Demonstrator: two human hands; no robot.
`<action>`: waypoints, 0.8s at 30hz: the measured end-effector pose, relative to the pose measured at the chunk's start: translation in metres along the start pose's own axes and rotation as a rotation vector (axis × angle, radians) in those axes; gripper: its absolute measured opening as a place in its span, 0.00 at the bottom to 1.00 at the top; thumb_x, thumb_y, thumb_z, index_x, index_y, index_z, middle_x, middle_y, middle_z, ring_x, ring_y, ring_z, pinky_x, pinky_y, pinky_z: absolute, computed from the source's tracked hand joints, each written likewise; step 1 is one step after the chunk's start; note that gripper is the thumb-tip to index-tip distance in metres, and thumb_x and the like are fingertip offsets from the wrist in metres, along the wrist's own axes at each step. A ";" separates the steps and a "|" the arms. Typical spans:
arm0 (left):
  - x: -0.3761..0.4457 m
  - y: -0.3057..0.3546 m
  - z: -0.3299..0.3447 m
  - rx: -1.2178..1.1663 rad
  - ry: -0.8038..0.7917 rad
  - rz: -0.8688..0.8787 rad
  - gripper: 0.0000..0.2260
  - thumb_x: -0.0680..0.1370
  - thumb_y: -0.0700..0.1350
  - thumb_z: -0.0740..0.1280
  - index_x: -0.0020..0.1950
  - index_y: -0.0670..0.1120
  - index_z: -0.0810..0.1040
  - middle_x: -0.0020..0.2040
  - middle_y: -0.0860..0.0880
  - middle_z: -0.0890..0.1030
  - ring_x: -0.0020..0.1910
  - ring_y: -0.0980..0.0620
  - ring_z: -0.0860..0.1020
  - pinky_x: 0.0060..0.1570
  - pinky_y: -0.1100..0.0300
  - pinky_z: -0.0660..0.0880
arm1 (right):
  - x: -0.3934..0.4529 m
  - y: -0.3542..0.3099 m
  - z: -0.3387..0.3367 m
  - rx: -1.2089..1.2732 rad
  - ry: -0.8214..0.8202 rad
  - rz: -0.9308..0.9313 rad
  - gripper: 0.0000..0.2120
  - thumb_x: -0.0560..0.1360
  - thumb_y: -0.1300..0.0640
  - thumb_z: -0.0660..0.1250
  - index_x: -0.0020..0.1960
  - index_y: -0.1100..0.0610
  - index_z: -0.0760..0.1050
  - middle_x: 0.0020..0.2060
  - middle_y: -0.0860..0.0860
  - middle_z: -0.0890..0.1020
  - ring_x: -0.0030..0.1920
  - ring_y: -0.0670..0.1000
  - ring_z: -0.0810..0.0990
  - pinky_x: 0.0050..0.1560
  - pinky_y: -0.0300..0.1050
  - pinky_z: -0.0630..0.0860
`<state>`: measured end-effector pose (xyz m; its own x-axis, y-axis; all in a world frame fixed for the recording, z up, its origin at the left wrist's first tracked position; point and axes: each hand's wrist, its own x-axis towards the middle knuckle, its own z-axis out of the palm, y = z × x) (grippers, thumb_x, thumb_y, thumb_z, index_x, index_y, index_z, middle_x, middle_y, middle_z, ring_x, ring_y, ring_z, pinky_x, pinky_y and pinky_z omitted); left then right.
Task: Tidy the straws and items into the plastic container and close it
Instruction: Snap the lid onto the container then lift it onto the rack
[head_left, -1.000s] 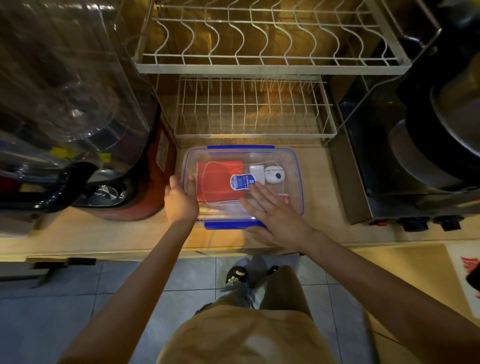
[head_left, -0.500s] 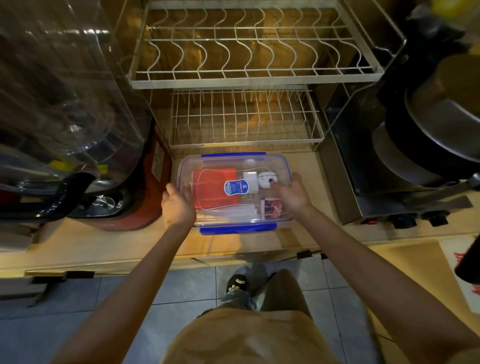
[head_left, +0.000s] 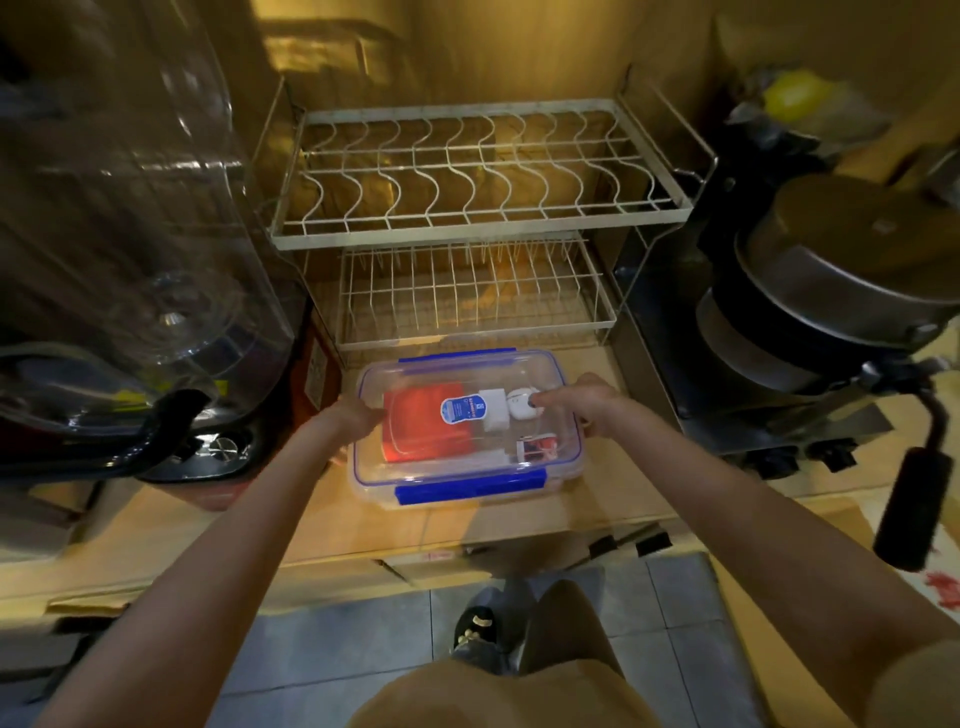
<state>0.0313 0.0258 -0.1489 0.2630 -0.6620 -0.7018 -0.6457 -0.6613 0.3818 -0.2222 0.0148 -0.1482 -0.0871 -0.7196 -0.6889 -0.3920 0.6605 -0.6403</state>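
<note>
A clear plastic container (head_left: 563, 462) with a transparent lid and blue clips stands on the wooden counter, in front of the dish rack. Through the lid I see a red packet (head_left: 423, 431), a white box with a blue label, a round white item (head_left: 519, 405) and a small red-and-white item (head_left: 540, 447). My left hand (head_left: 353, 415) grips the container's left side. On the right side, my right hand (head_left: 582, 402) holds the rim with its thumb pressed on the lid. The near blue clip (head_left: 470, 491) lies against the front wall.
A white two-tier wire dish rack (head_left: 467, 228) stands right behind the container. A large clear blender jar on a red base (head_left: 156, 291) crowds the left. To the right sit a steel stove (head_left: 727, 405) and stacked dark pans with a black handle (head_left: 909, 509) jutting toward me.
My right hand left the lid's front and moved to the container's right side. Both hands now hold the container by its sides. The camera has tilted up.
</note>
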 end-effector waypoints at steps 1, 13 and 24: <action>-0.005 0.003 -0.005 0.022 -0.054 -0.016 0.24 0.79 0.51 0.59 0.71 0.41 0.62 0.67 0.37 0.71 0.62 0.39 0.74 0.60 0.46 0.75 | -0.004 -0.005 -0.004 -0.054 -0.013 -0.009 0.24 0.70 0.56 0.72 0.62 0.62 0.68 0.56 0.59 0.78 0.48 0.55 0.77 0.44 0.48 0.77; -0.087 0.055 -0.104 0.137 -0.100 0.032 0.26 0.73 0.58 0.65 0.62 0.40 0.71 0.55 0.37 0.79 0.47 0.41 0.80 0.36 0.52 0.80 | -0.083 -0.089 -0.065 -0.302 -0.125 -0.160 0.23 0.70 0.48 0.71 0.60 0.60 0.73 0.52 0.58 0.82 0.50 0.56 0.83 0.43 0.49 0.81; -0.176 0.108 -0.183 0.189 0.156 0.327 0.21 0.75 0.61 0.59 0.52 0.44 0.75 0.43 0.45 0.81 0.38 0.49 0.80 0.26 0.61 0.73 | -0.159 -0.181 -0.115 -0.382 0.094 -0.394 0.19 0.70 0.42 0.69 0.46 0.58 0.76 0.37 0.54 0.82 0.36 0.52 0.80 0.36 0.43 0.75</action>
<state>0.0464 0.0064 0.1261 0.1176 -0.8818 -0.4567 -0.8301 -0.3397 0.4422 -0.2425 -0.0153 0.1165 0.0589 -0.9241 -0.3776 -0.7139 0.2254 -0.6630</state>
